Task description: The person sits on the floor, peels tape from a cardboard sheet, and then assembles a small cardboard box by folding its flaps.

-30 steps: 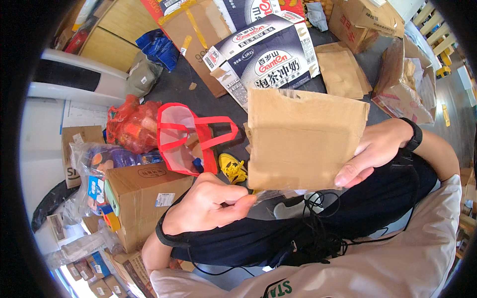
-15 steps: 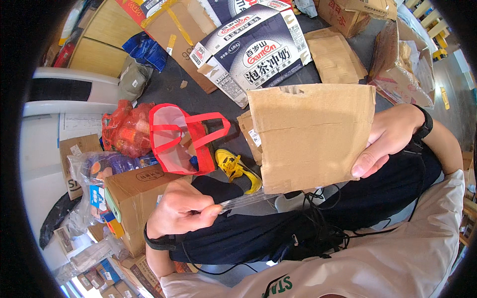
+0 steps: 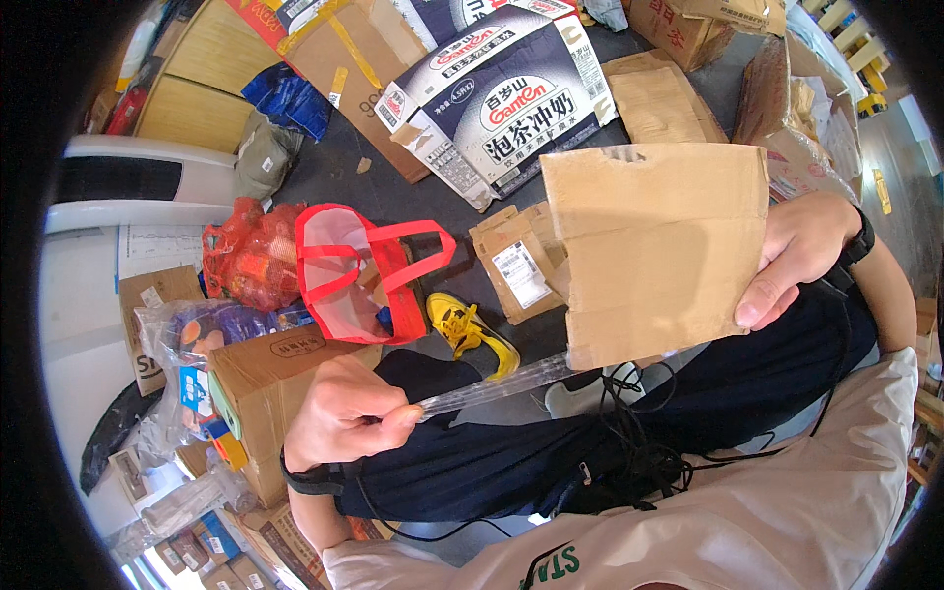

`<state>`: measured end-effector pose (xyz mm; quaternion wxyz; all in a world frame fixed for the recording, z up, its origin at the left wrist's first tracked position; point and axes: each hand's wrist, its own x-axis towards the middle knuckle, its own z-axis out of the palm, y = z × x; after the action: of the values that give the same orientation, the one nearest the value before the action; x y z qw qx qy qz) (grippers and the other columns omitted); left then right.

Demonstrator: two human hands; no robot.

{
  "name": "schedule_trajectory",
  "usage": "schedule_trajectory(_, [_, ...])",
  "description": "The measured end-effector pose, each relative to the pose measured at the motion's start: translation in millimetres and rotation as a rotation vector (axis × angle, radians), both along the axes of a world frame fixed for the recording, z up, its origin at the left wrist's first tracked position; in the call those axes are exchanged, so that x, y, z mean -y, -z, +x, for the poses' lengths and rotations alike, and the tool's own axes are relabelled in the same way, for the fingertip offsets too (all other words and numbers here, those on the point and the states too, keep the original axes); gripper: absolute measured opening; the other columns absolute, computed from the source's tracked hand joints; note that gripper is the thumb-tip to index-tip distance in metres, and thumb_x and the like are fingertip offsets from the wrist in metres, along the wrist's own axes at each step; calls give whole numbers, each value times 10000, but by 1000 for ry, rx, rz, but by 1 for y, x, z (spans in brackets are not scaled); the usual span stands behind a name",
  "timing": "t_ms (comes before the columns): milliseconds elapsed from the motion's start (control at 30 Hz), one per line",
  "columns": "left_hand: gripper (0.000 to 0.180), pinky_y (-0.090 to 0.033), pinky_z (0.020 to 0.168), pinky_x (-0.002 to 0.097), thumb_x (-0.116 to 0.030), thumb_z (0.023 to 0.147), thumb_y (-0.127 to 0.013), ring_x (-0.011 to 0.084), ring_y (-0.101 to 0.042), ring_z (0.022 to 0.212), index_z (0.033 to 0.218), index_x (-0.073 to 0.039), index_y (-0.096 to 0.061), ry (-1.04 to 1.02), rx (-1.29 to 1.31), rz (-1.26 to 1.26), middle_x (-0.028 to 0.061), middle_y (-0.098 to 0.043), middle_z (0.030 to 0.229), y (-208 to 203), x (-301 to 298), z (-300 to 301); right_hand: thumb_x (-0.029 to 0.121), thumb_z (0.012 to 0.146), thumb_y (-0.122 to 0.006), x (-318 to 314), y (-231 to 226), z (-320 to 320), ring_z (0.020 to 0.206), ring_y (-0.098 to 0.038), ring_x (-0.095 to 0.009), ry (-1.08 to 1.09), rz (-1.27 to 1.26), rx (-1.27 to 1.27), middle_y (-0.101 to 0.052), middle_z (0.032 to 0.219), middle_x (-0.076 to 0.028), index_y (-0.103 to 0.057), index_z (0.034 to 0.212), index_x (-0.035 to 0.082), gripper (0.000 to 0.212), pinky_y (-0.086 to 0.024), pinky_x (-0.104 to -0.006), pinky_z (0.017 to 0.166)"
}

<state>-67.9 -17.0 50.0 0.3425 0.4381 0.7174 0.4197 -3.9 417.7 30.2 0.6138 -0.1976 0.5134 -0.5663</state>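
My right hand (image 3: 798, 254) grips a flat piece of brown cardboard (image 3: 661, 258) by its right edge, thumb on the face toward me. A strip of clear tape (image 3: 501, 382) stretches from the cardboard's lower left corner to my left hand (image 3: 349, 413). The fingers of that hand are pinched on the strip's other end, above my left leg. Where the tape meets the cardboard's back is hidden. Below and left of the held piece, a folded cardboard piece with a white label (image 3: 513, 264) lies on the floor.
A red and white tote bag (image 3: 339, 270) stands left of my yellow shoe (image 3: 470, 332). Further left are red net bags (image 3: 254, 258) and a brown box (image 3: 270, 379). Flattened cartons (image 3: 501, 108) lie ahead; an open carton (image 3: 787, 123) stands at right. Black cords (image 3: 629, 423) hang over my lap.
My right hand has moved the cardboard rightward and slightly up. The tape strip between my hands is longer, and more of the labelled cardboard on the floor shows.
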Motion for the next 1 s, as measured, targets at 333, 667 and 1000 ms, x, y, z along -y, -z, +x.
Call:
schedule_trajectory(333, [306, -267, 391, 340, -56, 854, -693, 202, -397, 365, 577, -33, -565, -21, -54, 5, 46, -423, 458, -7, 2, 3, 261, 974, -595, -14, -1, 2, 508, -402, -33, 103, 123, 76, -441, 589, 39, -562, 732, 43, 327, -286, -193, 456])
schedule_trajectory(667, [317, -272, 385, 337, -69, 842, -703, 194, -402, 363, 563, -34, -554, -6, -112, -8, 42, -418, 452, -3, 13, -5, 242, 948, -626, -29, 11, -2, 512, -428, -43, 77, 88, 81, -476, 581, 9, -586, 735, 18, 312, -296, -199, 456])
schedule_trajectory(1000, [343, -286, 455, 230, -194, 1021, -434, 78, -416, 477, 718, -55, -515, -955, 38, 194, 26, -514, 619, 39, 81, -28, 243, 881, -668, -54, 13, 11, 457, -404, -46, 807, 493, -178, -488, 603, 4, -570, 1011, 7, 286, -270, -181, 401])
